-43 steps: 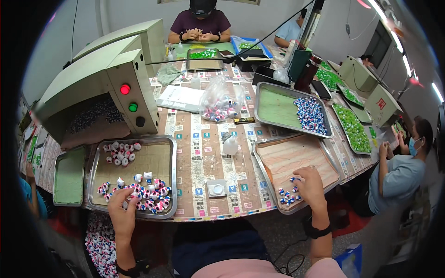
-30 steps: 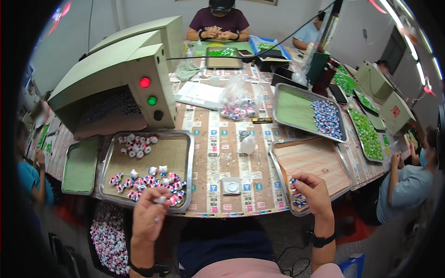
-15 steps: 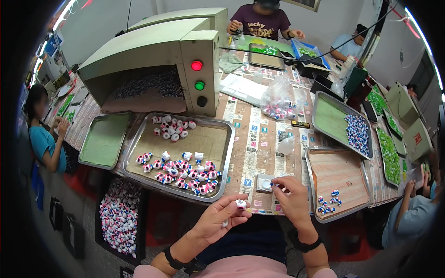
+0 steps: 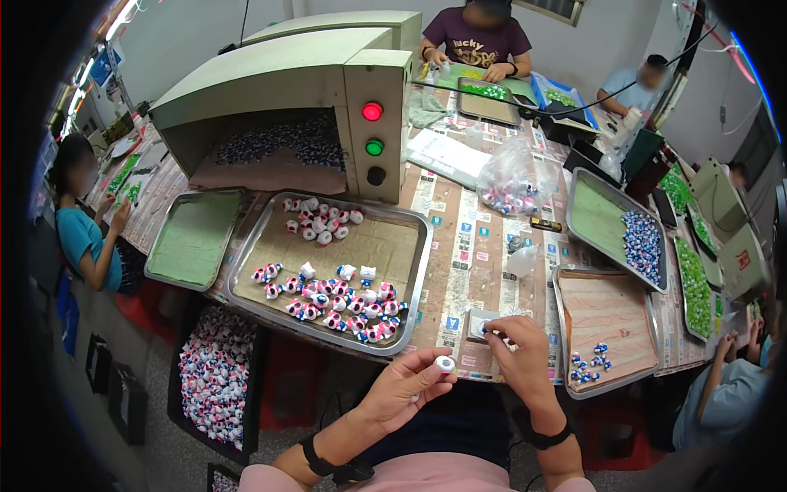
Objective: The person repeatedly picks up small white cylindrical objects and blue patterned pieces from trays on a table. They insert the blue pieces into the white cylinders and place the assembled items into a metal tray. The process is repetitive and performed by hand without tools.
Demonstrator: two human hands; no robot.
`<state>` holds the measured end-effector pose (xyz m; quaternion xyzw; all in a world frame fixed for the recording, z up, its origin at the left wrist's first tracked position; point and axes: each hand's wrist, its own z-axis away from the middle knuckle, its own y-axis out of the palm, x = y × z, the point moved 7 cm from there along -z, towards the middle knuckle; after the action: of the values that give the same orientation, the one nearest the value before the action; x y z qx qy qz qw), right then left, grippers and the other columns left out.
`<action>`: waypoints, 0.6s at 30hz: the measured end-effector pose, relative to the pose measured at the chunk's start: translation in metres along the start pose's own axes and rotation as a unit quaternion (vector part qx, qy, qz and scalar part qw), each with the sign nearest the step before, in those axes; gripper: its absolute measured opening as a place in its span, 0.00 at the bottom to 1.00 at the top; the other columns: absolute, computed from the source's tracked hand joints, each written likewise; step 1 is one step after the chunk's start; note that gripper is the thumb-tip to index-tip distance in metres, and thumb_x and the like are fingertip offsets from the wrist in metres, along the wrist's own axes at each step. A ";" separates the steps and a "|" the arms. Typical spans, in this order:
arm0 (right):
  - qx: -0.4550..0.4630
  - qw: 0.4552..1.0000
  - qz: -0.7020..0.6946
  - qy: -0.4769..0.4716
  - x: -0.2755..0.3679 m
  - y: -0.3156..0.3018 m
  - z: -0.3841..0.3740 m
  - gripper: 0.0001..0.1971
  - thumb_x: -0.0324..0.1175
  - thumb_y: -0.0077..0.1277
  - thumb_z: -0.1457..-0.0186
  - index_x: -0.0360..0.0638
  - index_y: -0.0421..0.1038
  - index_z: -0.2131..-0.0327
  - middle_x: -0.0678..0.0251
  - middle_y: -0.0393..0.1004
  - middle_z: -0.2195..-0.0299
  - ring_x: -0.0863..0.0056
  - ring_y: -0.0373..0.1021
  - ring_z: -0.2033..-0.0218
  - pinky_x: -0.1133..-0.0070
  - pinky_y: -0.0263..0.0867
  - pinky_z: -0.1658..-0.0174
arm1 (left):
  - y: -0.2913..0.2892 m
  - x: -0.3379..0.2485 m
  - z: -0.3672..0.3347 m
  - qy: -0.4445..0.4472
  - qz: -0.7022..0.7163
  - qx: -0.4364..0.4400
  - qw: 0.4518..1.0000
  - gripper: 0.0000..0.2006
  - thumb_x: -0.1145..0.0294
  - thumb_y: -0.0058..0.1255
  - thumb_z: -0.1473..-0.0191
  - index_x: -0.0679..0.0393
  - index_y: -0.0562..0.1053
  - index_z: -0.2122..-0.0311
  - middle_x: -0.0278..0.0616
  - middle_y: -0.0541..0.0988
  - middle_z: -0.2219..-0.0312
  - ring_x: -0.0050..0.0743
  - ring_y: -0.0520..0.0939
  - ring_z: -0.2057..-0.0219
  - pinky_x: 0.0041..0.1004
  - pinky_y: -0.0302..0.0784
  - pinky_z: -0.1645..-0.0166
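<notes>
My left hand (image 4: 402, 392) is closed round a small white toy head (image 4: 445, 364) with a dark ring on its face side, held up at the thumb and fingertips. A second white piece (image 4: 415, 398) shows lower in the same palm. My right hand (image 4: 523, 354) pinches over a small pale block with a shallow dish (image 4: 477, 322) at the table's near edge. The small blue toy part in its fingertips is almost hidden now. Left of my hands, a metal tray (image 4: 424, 262) carries assembled pink, white and blue toy figures (image 4: 340, 305) and loose white heads (image 4: 321, 221).
A lined tray (image 4: 607, 307) at right holds several small blue-and-white parts (image 4: 590, 363). Behind it lies a tray of blue parts (image 4: 643, 242). A tunnel machine (image 4: 279, 90) stands at back left; a plastic bag (image 4: 510, 182) and small bottle (image 4: 523, 261) sit mid-table. Co-workers sit around.
The view has shifted slightly, so the scene sits further right. My right fingertips have come down onto the dish block with the blue part. My left hand has turned the white head slightly.
</notes>
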<state>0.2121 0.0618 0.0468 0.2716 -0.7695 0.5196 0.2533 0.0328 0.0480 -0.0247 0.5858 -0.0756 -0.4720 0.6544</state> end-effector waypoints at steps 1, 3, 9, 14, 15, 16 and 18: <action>0.008 0.999 -0.039 0.018 0.004 -0.002 0.002 0.08 0.22 0.58 0.55 0.38 0.77 0.68 0.62 0.76 0.69 0.68 0.71 0.68 0.76 0.67 0.64 | 0.001 0.000 0.000 -0.003 0.001 -0.002 1.000 0.18 0.74 0.49 0.41 0.61 0.67 0.45 0.41 0.76 0.56 0.27 0.80 0.58 0.22 0.81 0.54; 0.024 0.991 -0.116 0.054 0.017 -0.006 0.007 0.08 0.22 0.59 0.55 0.38 0.78 0.67 0.63 0.77 0.70 0.76 0.72 0.70 0.82 0.67 0.68 | 0.000 0.000 0.001 0.000 -0.006 -0.017 1.000 0.18 0.74 0.49 0.41 0.61 0.68 0.46 0.41 0.76 0.56 0.27 0.80 0.58 0.22 0.81 0.53; 0.063 0.952 -0.279 0.109 0.031 -0.002 0.031 0.09 0.23 0.60 0.52 0.35 0.78 0.64 0.64 0.77 0.67 0.83 0.71 0.69 0.85 0.66 0.66 | 0.002 0.006 -0.001 -0.004 -0.034 -0.014 0.999 0.18 0.76 0.50 0.42 0.63 0.68 0.46 0.41 0.76 0.58 0.27 0.80 0.58 0.23 0.80 0.53; 0.091 0.950 -0.279 0.108 0.029 0.005 0.035 0.10 0.21 0.60 0.52 0.38 0.79 0.64 0.64 0.77 0.67 0.83 0.71 0.69 0.86 0.67 0.66 | 0.000 0.010 -0.002 -0.012 -0.073 -0.020 0.997 0.17 0.76 0.52 0.43 0.63 0.69 0.48 0.40 0.77 0.60 0.25 0.80 0.60 0.23 0.81 0.56; 0.091 0.950 -0.279 0.109 0.029 0.006 0.037 0.09 0.22 0.60 0.52 0.38 0.79 0.64 0.64 0.77 0.67 0.82 0.71 0.69 0.85 0.67 0.66 | 0.000 0.010 -0.001 -0.010 -0.086 -0.025 0.996 0.17 0.76 0.53 0.44 0.63 0.70 0.48 0.40 0.77 0.60 0.25 0.80 0.61 0.23 0.81 0.57; 0.092 0.950 -0.278 0.110 0.029 0.006 0.038 0.09 0.22 0.61 0.52 0.38 0.79 0.64 0.64 0.77 0.67 0.82 0.72 0.69 0.85 0.68 0.66 | 0.000 0.010 -0.001 -0.009 -0.099 -0.031 0.995 0.17 0.76 0.54 0.44 0.63 0.70 0.49 0.40 0.78 0.61 0.25 0.81 0.62 0.23 0.81 0.58; 0.092 0.950 -0.277 0.108 0.029 0.006 0.040 0.09 0.22 0.61 0.52 0.39 0.79 0.64 0.63 0.77 0.67 0.81 0.72 0.69 0.85 0.68 0.67 | 0.000 0.009 0.000 0.002 -0.124 -0.039 0.992 0.17 0.75 0.55 0.45 0.64 0.71 0.49 0.40 0.78 0.63 0.24 0.81 0.64 0.22 0.82 0.60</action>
<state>0.1828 0.0218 0.0488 0.4384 -0.5811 0.5237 0.4426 0.0374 0.0418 -0.0285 0.5658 0.0172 -0.5506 0.6135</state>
